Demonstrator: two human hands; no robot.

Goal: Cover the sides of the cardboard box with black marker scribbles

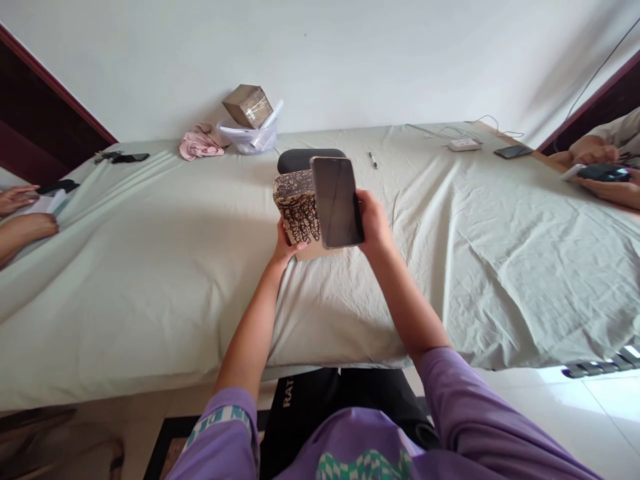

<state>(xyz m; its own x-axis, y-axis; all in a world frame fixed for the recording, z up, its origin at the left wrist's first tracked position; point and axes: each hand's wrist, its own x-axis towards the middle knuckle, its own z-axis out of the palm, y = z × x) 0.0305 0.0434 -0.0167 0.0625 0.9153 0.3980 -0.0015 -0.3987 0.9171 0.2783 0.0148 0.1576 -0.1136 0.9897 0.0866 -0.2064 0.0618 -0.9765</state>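
Note:
A cardboard box [299,210] covered in black scribbles stands on the cloth-covered table in front of me. My left hand [287,244] grips its lower left side, thumb across the front. In my right hand [373,220] is a smartphone [338,202] with a dark screen, held upright in front of the box's right part, which it hides. Behind both lies a dark rounded case [307,159].
Toward the wall are a pink cloth [201,142], a plastic basket [253,139] with a taped box [249,105], a pen [373,159], a white power strip [465,145] and another phone [513,152]. Other people's hands show at the left and right edges.

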